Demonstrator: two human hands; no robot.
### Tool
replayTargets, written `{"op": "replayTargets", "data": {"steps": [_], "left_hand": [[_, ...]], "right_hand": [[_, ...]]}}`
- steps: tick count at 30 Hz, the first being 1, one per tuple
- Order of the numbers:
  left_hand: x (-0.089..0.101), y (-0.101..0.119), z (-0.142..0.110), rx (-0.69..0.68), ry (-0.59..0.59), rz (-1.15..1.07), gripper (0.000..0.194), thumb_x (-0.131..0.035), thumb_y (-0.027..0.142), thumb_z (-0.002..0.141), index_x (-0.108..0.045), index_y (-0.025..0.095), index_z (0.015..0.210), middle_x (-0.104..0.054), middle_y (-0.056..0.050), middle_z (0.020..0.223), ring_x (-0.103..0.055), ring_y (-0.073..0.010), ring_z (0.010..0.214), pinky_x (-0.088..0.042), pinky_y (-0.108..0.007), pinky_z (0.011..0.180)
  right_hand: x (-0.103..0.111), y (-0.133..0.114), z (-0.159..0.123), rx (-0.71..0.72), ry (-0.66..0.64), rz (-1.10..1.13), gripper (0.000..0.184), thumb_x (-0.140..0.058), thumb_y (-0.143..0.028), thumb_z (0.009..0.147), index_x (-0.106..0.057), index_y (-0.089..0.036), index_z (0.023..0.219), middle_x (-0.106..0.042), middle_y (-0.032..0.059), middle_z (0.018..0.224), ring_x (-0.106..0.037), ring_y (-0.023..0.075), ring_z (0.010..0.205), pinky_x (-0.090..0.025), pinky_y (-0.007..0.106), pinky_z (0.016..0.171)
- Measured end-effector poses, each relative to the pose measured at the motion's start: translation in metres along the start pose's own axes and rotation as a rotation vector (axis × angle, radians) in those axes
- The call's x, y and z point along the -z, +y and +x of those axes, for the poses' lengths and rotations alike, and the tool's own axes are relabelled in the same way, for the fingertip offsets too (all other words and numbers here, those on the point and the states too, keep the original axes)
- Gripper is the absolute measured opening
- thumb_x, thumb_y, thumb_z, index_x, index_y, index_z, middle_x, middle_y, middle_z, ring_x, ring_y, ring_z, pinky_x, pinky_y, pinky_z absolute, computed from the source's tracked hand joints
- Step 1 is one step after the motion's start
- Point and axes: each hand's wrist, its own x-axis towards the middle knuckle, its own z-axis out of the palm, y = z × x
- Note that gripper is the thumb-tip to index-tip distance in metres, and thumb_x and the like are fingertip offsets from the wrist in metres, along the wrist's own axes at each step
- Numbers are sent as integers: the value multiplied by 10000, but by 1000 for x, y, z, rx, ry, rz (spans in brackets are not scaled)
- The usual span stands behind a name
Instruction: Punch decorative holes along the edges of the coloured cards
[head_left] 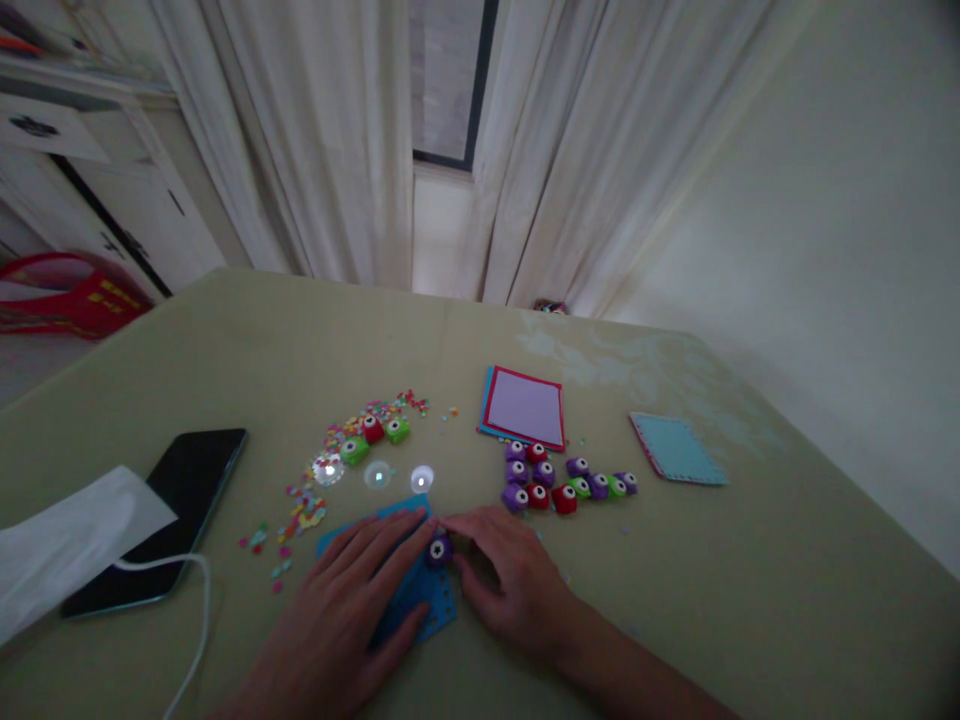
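Note:
My left hand (352,590) lies flat with its fingers stretched over a blue square sheet (437,607), which has small holes along its edge. At the sheet's right side sits a small purple craft punch (438,550) with a white star mark. The thumb and index finger of my right hand (514,575) close on that punch from the right. My left index fingertip is close to the punch. Its underside and the sheet's edge beneath it are hidden.
Several purple, red and green punches (544,473) stand beyond my right hand. Stacked sheets (525,405) lie behind them, a light blue sheet (679,448) farther right. Confetti (307,510), three clear discs (379,474) and more punches (354,450) lie left. A phone (199,475) is partly under white paper (82,540).

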Motion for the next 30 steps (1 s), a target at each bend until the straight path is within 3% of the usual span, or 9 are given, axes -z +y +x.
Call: {"op": "replayTargets", "data": {"steps": [9, 18, 30], "left_hand": [[-3, -1, -2, -2, -3, -1, 698, -642, 413, 1045, -382, 285, 1680, -591, -65, 1607, -617, -279, 1408, -523, -427, 1158], [6, 3, 1, -18, 30, -7, 637, -625, 326, 1050, -434, 326, 1657, -588, -52, 1608, -623, -279, 1397, -531, -430, 1152], [-4, 0, -3, 2, -5, -8, 685, -647, 413, 1047, -399, 304, 1675, -595, -51, 1603, -628, -279, 1390, -535, -428, 1153]], "right_hand": [[0, -2, 2, 5, 13, 26, 415, -625, -146, 993, -635, -256, 1392, -756, 90, 1215, -692, 256, 1100, -563, 406, 983], [3, -5, 1, 44, 49, 19, 405, -628, -142, 993, -638, -257, 1381, -701, 98, 1269, -674, 237, 1156, -570, 385, 1017], [1, -2, 1, 41, -4, -11, 406, -633, -168, 1020, -618, -254, 1416, -752, 88, 1255, -680, 256, 1142, -559, 414, 1013]]}}
